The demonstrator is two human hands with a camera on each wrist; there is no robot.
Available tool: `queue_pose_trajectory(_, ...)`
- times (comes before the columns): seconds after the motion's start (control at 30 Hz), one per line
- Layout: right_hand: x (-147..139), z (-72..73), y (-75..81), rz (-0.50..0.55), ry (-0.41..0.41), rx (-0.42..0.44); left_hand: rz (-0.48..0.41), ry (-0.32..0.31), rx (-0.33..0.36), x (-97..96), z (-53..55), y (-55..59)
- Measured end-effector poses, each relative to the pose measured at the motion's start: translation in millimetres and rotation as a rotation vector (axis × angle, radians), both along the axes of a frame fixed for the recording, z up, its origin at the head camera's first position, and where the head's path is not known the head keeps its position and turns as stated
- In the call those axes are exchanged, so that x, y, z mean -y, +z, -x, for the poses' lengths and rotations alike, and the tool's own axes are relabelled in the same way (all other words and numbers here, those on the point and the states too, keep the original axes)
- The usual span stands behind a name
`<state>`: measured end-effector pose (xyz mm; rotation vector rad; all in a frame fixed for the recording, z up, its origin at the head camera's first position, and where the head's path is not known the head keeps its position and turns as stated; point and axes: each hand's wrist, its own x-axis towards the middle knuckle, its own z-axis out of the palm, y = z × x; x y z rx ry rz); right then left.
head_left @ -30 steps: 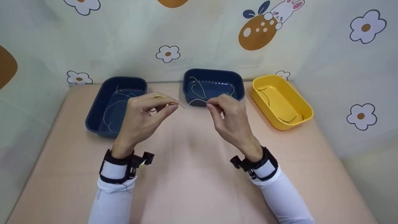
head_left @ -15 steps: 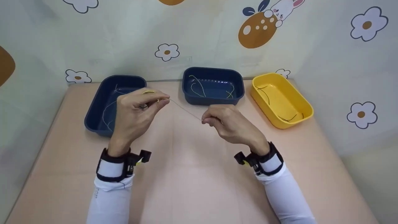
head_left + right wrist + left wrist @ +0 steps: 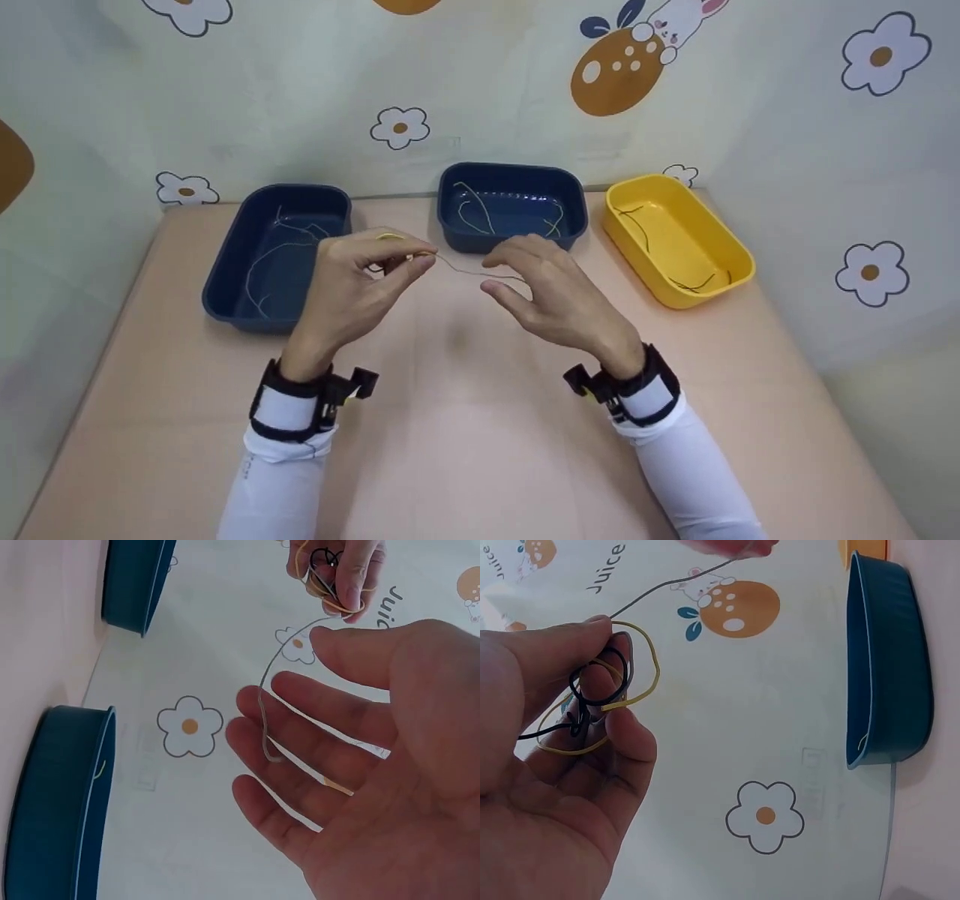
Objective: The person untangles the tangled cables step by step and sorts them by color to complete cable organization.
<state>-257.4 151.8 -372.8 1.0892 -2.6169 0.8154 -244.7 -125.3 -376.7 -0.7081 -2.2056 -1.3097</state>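
My left hand (image 3: 349, 289) pinches a small tangle of thin wires between thumb and fingers. In the left wrist view, the tangle shows a yellow wire (image 3: 658, 664), a black wire (image 3: 576, 682) and a grey wire (image 3: 664, 585). One length of the grey wire runs out from the pinch toward my right hand (image 3: 562, 296). That hand is open, its thumb and fingers spread apart. The loose end of the grey wire lies against its fingers in the right wrist view, not gripped.
A dark blue bin (image 3: 225, 307) on the left and another dark blue bin (image 3: 510, 244) at the back middle hold pale wires. The yellow bin (image 3: 720, 255) at the right has dark wires inside. All stand on the pinkish table (image 3: 465, 450) before a patterned wall cloth (image 3: 300, 90).
The right hand pulled the grey wire taut toward the lower right, then opened and let go; the wire now hangs slack. The left hand, still pinching, went left, then came back right.
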Motion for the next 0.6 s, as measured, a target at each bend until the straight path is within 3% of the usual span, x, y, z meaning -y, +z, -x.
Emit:
queue_pose_trajectory(0.13, 8.6, -3.0, -4.0, 0.075, 0.01, -0.156, -0.015, -0.032, 0.013, -10.2, 0.9, -3.4)
queue_pose_trajectory(0.23, 16.3, -4.0, -8.0, 0.135, 0.034, -0.227, -0.035, -0.06, 0.045, -15.7, -0.7, -4.8)
queue_pose_trajectory(0.43, 21.2, -2.8, -12.4, 0.209, 0.064, -0.287, -0.05, -0.114, 0.106, -19.7, -3.8, -4.1)
queue_pose_trajectory(0.6, 13.8, -0.4, -9.8, 0.227, 0.018, -0.315, -0.037, -0.133, 0.126, -16.7, -3.9, -1.6)
